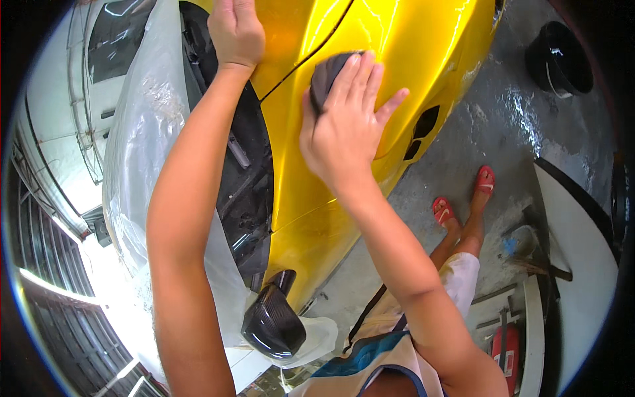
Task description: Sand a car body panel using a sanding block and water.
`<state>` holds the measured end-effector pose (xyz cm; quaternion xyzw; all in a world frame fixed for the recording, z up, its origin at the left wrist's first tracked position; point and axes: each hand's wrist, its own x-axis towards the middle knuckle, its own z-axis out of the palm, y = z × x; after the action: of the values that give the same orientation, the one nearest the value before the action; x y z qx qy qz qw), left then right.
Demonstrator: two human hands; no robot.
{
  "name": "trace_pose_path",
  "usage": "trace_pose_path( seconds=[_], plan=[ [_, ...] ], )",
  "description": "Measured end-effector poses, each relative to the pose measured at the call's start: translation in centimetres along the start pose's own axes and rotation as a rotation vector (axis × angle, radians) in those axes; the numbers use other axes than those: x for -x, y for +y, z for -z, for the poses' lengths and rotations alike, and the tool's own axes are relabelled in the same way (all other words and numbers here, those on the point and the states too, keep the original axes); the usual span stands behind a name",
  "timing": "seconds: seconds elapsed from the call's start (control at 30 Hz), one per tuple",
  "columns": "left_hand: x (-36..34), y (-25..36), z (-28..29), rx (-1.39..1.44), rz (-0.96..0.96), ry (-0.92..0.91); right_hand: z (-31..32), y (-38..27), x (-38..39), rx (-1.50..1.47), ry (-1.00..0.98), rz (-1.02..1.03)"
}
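Observation:
My right hand (pixel 347 122) lies on the glossy yellow car body (pixel 304 178), its fingers stretched over a dark grey cloth (pixel 325 78). The thumb side wraps the cloth's left edge, and the little finger sticks out to the right. The palm and fingers hide much of the cloth. At the upper edge, my left hand (pixel 238 36) rests by the border between the yellow panel and the black trim (pixel 241 178) below the windscreen. Its fingers are partly cut off by the picture's edge, so their closure is unclear. A dark panel gap runs between both hands.
Clear plastic sheeting (pixel 142 119) covers the windscreen side. A black side mirror (pixel 274 324) juts out near my body. On the wet grey floor (pixel 456 149) stands a black bucket (pixel 559 61) at far right. A fire extinguisher (pixel 508 354) and a white panel (pixel 575 258) are at lower right.

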<state>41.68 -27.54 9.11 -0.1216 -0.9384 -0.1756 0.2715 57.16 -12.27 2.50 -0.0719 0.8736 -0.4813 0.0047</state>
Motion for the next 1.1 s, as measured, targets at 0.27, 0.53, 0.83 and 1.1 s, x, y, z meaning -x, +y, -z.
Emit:
trace_pose_path(
  seconds=[0.27, 0.53, 0.83, 1.1],
  plan=[
    [0.8, -0.5, 0.9, 0.012, 0.012, -0.024, -0.6, -1.0, 3.7, 0.121, -0.061, -0.091],
    [0.2, -0.5, -0.1, 0.035, 0.001, 0.01, -3.4, -1.1, 8.8, -0.033, -0.023, -0.067],
    [0.0, -0.5, 0.0, 0.027, 0.027, 0.027, 0.4, -1.8, 10.2, -0.318, -0.172, -0.013],
    [0.3, 0.3, -0.4, -0.051, 0.04, 0.013, 6.0, 4.4, 5.1, -0.814, 0.054, -0.153]
  ],
)
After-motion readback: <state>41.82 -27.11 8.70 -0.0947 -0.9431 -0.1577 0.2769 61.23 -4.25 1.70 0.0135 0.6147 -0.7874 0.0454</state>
